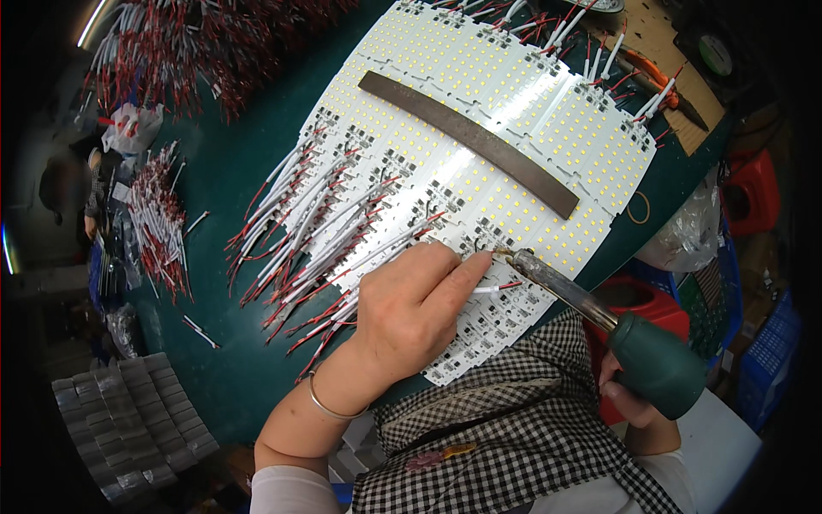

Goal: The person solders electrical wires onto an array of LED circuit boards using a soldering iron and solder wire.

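Note:
White LED panels (400,193) dotted with yellow chips lie side by side, several with white-and-red wires (295,224) along their near ends. My left hand (409,313) is closed over a panel, pinching a short white-and-red wire (486,289) against the small black components; the fingers hide part of it. In my right hand (629,398) is a soldering iron (569,293) with a thick green handle. Its tip meets the panel just beside my left fingertips. The handle covers most of the right fingers.
A curved brown metal bar (469,140) rests across the panels. Loose wires (158,218) lie in a pile on the green table (224,321), with a larger wire bundle (210,51) behind. Orange-handled pliers (652,75) sit on cardboard at far right. Red stools (752,193) and blue crates stand right.

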Tool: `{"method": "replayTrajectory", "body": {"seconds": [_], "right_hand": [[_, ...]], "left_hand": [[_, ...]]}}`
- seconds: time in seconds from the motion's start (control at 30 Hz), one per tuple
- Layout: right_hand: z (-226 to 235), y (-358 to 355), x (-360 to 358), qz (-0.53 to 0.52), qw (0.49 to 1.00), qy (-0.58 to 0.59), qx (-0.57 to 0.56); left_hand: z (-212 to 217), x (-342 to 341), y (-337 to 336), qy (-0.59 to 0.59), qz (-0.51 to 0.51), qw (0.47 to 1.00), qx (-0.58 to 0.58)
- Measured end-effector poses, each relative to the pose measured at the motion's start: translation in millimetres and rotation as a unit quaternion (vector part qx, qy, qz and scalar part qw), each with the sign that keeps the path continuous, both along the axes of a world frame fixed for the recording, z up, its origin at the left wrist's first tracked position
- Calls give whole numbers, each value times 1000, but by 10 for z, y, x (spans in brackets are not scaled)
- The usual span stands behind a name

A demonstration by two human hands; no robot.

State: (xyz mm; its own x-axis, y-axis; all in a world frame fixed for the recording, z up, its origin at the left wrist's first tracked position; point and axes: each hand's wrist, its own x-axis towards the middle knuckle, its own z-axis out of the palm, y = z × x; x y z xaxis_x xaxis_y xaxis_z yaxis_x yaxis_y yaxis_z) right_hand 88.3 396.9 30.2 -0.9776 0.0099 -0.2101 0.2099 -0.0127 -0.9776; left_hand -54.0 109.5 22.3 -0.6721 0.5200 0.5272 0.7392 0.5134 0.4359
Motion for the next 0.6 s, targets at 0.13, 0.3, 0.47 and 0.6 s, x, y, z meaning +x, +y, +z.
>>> {"method": "replayTrajectory", "body": {"seconds": [0.13,0.3,0.47,0.6], "right_hand": [[-60,121,-121,127,954,159,221],[-236,174,21,77,944,148,286],[-164,152,254,-103,983,-11,-154],[-78,255,228,37,997,52,-48]], "left_hand": [[6,11,-6,8,4,1000,-11],[26,3,18,3,-1,1000,-16],[-9,-11,44,22,-7,1000,-14],[-2,18,14,31,3,999,-27]]}}
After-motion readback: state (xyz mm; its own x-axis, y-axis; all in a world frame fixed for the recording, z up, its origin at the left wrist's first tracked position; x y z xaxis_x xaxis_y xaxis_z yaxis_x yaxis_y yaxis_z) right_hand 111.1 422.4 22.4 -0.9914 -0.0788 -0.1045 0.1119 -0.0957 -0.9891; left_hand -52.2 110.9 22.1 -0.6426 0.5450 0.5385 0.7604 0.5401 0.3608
